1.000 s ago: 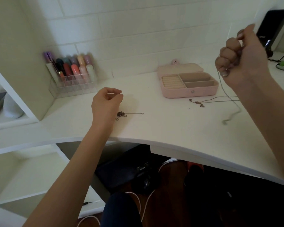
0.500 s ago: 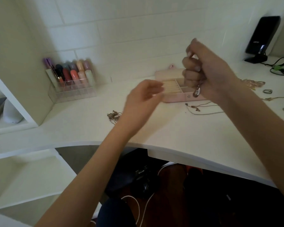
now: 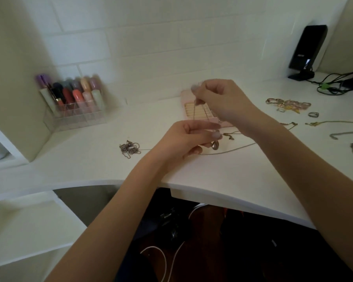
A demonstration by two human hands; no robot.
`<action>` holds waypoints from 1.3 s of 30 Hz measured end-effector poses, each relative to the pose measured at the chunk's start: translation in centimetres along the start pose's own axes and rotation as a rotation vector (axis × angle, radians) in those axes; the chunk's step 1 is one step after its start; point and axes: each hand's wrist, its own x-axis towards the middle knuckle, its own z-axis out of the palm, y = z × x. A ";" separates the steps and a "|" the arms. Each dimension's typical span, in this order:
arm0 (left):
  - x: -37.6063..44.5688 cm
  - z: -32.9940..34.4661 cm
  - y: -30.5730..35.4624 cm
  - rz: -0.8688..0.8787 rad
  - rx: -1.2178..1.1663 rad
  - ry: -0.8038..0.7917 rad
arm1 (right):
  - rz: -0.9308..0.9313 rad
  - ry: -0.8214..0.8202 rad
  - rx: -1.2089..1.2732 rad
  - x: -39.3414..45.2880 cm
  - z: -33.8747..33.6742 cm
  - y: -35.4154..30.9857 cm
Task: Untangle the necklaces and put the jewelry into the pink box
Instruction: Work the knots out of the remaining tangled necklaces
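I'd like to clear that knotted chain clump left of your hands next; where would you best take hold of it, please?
Pinch the tangled clump at its raised middle, coming straight down from above: it lies flat on the desk, so no side offers an edge. Its thin tail trails right towards the left hand.

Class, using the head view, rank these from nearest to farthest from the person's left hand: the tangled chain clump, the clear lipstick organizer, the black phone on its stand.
1. Tangled chain clump, just left of the left hand.
2. Clear lipstick organizer, far left by the wall.
3. Black phone, far right corner.
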 end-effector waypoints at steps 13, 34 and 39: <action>-1.6 -0.6 0.2 -0.006 -0.050 0.026 | -0.185 0.114 0.167 0.5 0.7 0.2; -1.9 -0.8 0.6 0.068 -0.213 0.528 | 0.222 0.034 0.310 -6.0 -4.9 1.3; -2.3 -0.9 0.1 0.055 -0.147 0.512 | 0.235 0.184 0.286 -6.1 -7.3 0.4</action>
